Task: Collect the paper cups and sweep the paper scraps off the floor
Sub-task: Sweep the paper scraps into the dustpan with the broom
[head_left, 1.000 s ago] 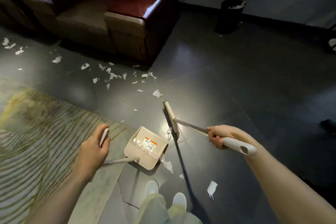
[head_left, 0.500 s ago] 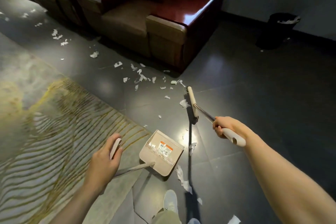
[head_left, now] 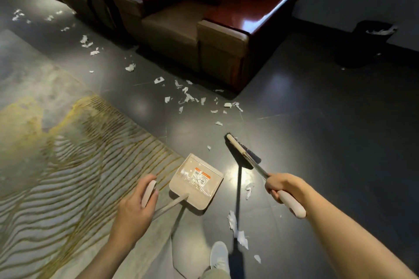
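My left hand (head_left: 136, 207) grips the handle of a beige dustpan (head_left: 197, 180), whose pan sits at the rug's edge on the dark floor. My right hand (head_left: 284, 187) grips the white handle of a broom (head_left: 242, 150); its brush head rests on the floor just right of the pan. White paper scraps (head_left: 188, 97) lie scattered in front of the armchairs, with more scraps (head_left: 238, 231) near my shoe. No paper cups are in sight.
Brown armchairs (head_left: 192, 29) with red wooden armrests line the back. A grey and yellow rug (head_left: 56, 154) covers the left floor. A black waste bin (head_left: 365, 43) with paper in it stands at the far right by the wall. My white shoe (head_left: 218, 256) is at the bottom.
The view has swung left and forward, bringing more armchairs and scraps into sight. The broom head has drawn back toward the dustpan, and both hands keep their grips.
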The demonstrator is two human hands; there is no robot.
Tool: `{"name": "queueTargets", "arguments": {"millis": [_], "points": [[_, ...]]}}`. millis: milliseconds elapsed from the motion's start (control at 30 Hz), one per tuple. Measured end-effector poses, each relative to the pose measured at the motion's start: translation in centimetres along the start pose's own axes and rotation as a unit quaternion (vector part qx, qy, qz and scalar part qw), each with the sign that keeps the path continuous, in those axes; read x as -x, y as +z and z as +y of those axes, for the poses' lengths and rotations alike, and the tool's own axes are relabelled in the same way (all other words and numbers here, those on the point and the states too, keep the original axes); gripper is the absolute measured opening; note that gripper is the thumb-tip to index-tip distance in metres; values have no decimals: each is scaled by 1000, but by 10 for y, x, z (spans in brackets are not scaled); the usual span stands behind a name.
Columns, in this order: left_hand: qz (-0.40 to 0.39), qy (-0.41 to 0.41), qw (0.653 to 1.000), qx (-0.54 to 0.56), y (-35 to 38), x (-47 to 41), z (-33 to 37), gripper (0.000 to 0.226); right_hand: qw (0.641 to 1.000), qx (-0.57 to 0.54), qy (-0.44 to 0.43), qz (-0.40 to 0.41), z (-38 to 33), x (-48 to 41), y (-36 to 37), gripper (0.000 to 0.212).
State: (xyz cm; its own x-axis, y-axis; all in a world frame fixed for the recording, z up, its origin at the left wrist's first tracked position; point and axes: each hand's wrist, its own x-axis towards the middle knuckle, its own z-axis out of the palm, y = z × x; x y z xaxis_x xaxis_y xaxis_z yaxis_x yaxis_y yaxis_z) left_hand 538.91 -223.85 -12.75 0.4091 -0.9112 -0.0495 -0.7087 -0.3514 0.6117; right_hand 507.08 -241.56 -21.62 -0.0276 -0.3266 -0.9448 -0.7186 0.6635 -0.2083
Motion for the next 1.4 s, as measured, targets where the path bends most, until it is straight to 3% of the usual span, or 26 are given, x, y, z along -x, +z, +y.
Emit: {"name": "queueTargets", "arguments": {"millis": [200,533,667,1000,1300,1400], "points": [[5,28,999,-15,-4,75,-7,33,998,1,3,-57,116,47,37,70],[47,-40,998,-33,-17,260,-17,31,980,183,-49,-69,319,159,128,69],[48,-31,997,-54,-34,300,-13,31,972,217,-80,-37,341,202,119,57],[35,-36,996,-75,-70,360,-41,26,972,207,-105,36,338,183,127,66],[27,-56,997,-46,-93,415,-93,28,951,306,-27,22,380,180,252,73],[-3,-20,999,-47,-99,436,-125,28,962,271,-33,16,418,200,296,81]]}}
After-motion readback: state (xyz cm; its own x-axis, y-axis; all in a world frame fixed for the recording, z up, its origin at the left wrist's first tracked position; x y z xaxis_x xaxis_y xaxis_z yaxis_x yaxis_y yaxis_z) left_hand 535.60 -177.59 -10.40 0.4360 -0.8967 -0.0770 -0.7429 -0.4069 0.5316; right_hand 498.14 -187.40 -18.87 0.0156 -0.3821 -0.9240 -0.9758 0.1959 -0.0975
